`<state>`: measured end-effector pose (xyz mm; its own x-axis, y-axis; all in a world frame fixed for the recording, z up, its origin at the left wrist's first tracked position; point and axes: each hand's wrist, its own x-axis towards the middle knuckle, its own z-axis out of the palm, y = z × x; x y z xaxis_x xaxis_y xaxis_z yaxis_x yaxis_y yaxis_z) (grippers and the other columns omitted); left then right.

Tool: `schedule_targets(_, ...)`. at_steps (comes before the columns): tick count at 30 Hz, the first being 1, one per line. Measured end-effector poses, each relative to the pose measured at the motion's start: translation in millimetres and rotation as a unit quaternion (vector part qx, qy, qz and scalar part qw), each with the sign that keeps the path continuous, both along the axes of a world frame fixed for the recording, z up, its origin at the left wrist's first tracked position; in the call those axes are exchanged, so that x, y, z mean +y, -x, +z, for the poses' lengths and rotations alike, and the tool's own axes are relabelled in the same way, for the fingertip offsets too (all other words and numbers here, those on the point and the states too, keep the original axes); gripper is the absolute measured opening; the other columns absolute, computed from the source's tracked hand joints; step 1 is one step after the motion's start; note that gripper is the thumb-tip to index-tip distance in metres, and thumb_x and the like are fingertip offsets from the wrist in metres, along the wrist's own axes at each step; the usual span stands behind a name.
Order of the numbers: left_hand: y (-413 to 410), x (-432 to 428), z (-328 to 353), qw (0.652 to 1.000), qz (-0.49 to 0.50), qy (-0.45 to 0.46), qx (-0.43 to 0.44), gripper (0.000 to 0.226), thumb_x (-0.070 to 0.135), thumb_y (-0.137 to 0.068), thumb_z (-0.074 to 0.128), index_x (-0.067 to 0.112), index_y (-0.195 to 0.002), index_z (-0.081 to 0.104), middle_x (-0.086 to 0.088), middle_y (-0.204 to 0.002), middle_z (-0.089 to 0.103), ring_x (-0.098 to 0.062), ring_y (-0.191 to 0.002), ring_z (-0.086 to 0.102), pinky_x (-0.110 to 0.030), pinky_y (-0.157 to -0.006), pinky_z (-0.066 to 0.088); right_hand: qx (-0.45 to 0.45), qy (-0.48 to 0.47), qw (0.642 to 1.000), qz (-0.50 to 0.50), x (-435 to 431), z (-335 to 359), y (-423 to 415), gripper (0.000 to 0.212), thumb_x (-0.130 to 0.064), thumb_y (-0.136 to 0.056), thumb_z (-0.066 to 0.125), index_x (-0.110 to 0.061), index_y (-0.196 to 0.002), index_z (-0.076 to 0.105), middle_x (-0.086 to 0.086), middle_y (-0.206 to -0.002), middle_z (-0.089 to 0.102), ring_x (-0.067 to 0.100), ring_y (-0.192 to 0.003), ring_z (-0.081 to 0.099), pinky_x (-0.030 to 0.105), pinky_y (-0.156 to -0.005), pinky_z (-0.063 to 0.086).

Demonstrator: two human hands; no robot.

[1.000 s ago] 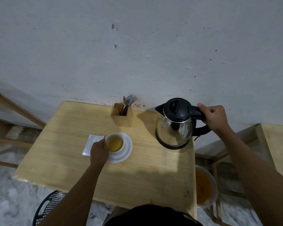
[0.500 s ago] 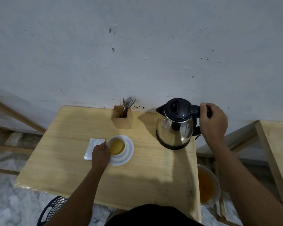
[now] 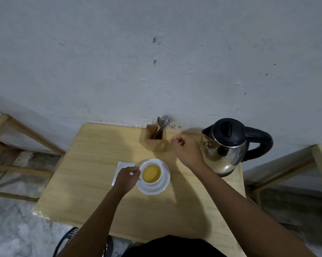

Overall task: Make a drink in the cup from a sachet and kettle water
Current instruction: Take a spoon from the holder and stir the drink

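White sachet (image 3: 121, 166) flat on table (image 3: 93, 182), partly under left hand (image 3: 126, 178), fingers pinched at cup (image 3: 151, 173) rim (yellow drink inside) on saucer (image 3: 163, 186). Cutlery holder (image 3: 155, 139) behind. Right hand (image 3: 187, 151) loosely curled, holding nothing, beside kettle (image 3: 226, 145).

Left hand (image 3: 126, 178) covers cup (image 3: 151, 173) handle and part of white sachet (image 3: 121, 168). Right hand (image 3: 188, 152) hides kettle (image 3: 225, 145) lower left side. Utensils (image 3: 161, 124) in wooden holder (image 3: 155, 140) too small to count. Bench (image 3: 93, 173) near edge hidden behind dark clothing.
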<state>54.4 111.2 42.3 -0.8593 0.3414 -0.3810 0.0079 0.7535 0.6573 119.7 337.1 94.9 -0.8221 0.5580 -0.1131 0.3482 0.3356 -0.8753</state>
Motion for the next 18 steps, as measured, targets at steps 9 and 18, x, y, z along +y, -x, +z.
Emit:
schedule_targets(9,22,-8,11,0.994,-0.013,-0.025,-0.11,0.018,0.025,-0.087,0.063,0.017,-0.098,0.074,0.016,-0.052,0.063,-0.005,-0.047,0.055,-0.017,-0.042,0.043,-0.126,-0.065,0.989,-0.032,-9,-14,91,0.019,-0.047,-0.087,0.057,-0.033,-0.099,0.062,-0.012,-0.088,0.064,0.014,-0.081,0.058,0.027,-0.064,0.042)
schedule_targets(18,45,-19,-2,0.986,-0.072,-0.03,-0.148,0.024,0.035,-0.086,0.064,0.021,-0.104,0.075,-0.002,-0.102,0.075,-0.016,-0.083,0.067,-0.011,-0.06,0.043,-0.174,-0.124,0.969,-0.122,-17,-24,116,0.021,-0.044,-0.089,0.06,-0.027,-0.087,0.072,-0.003,-0.086,0.072,0.021,-0.075,0.06,0.025,-0.061,0.042)
